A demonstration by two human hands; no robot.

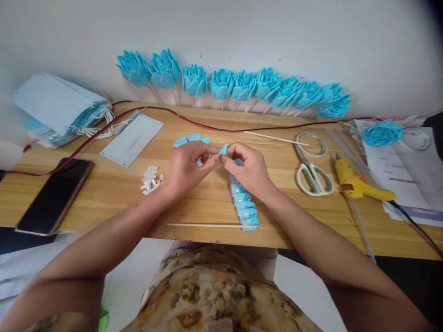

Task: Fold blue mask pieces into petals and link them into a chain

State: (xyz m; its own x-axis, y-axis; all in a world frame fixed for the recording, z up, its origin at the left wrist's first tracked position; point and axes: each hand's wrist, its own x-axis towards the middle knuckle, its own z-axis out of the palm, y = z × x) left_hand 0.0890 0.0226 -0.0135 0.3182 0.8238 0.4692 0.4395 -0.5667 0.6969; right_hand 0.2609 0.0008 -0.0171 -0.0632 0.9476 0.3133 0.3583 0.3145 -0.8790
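Observation:
Between my fingertips, over the middle of the table, is a small blue petal [224, 149] of soft sheet material. My left hand [192, 167] pinches its left side, thumb against forefinger. On its other side my right hand [244, 166] pinches it too. Below my right hand runs a row of overlapping folded blue petals [244, 203], its far end partly hidden by that hand. Several flat blue pieces [191, 139] lie behind my left hand, partly covered. A thin wooden stick [207, 225] rests near the front edge, its right end at the petal row.
Blue flowers on sticks [221, 84] lean along the wall. At left are stacked face masks [62, 106], one loose mask [133, 138], a phone [55, 196] and white scraps [151, 180]. Scissors [313, 177], a tape roll [321, 144] and a yellow glue gun [356, 182] lie right.

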